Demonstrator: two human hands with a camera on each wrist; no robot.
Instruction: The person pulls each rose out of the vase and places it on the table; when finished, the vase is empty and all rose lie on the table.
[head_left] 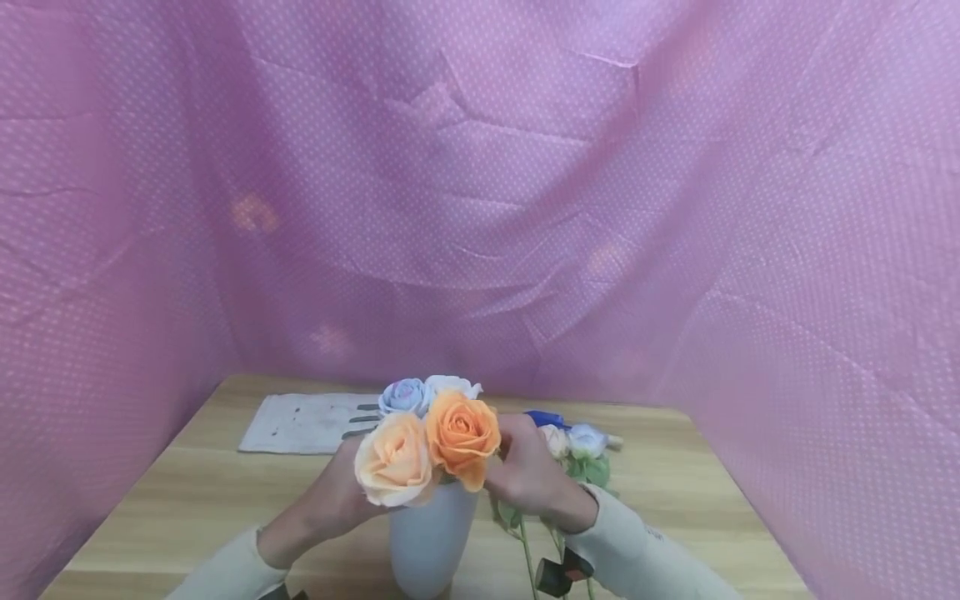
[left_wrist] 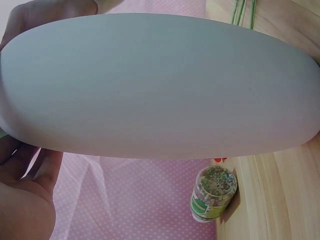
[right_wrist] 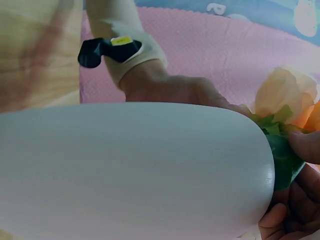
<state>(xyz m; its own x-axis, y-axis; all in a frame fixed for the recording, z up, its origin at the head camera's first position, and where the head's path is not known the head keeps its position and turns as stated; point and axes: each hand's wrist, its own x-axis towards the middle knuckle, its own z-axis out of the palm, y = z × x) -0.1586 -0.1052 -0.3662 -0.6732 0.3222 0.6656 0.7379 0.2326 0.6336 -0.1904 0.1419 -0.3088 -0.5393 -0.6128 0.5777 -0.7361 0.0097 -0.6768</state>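
Observation:
A tall pale grey vase (head_left: 431, 537) stands upright, its smooth side filling much of both wrist views. From its mouth rise a peach rose (head_left: 394, 458), an orange rose (head_left: 462, 433), a light blue rose (head_left: 405, 396) and a whitish rose (head_left: 450, 387). My left hand (head_left: 341, 492) is at the left of the vase mouth, partly hidden by the peach rose; its bent fingers (left_wrist: 49, 172) lie right at the upper vase wall, and I cannot tell what they grip. My right hand (head_left: 528, 467) is opposite, thumb and fingers pinching a dark green rose leaf (right_wrist: 285, 160) beside the rim.
A whitish cloth (head_left: 300, 423) lies at the back left, dark prongs (head_left: 363, 419) over its right end. On the right are loose roses (head_left: 587, 440) with long green stems (head_left: 527, 550) and a blue object (head_left: 547, 418). A jar of small pebbles (left_wrist: 215, 190) stands near the table edge.

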